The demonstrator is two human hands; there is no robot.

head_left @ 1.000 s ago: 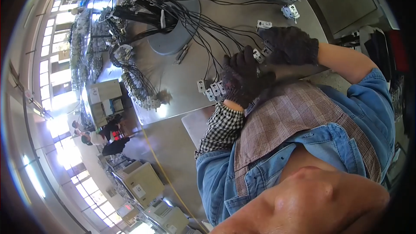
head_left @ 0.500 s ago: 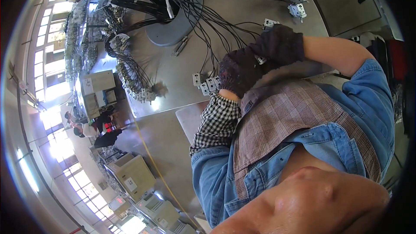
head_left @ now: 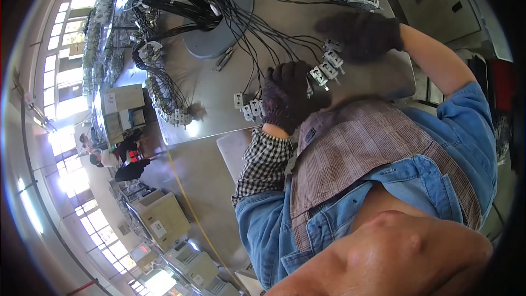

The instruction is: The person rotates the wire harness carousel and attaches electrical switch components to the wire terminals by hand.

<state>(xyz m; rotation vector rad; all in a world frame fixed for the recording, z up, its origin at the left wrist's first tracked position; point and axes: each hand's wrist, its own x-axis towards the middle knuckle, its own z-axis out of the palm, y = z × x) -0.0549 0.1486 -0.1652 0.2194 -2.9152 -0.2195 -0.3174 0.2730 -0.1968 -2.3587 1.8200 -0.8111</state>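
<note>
1. We're up on the head, at the left one of two fisheye cameras, aimed steeply downward!
2. Nearest the lens, and big in the lower right, come the blue shirt (head_left: 471,115) and checked apron (head_left: 356,148).
3. Farther off, above centre, there's the left hand (head_left: 290,94), and up to its right, the right hand (head_left: 366,37).
4. Under them spreads the table (head_left: 213,98), seen from above, cut by the upper edge.
5. Way out left, the wide view catches floor (head_left: 208,170) and distant windows (head_left: 70,77), bending round the rim!
</note>
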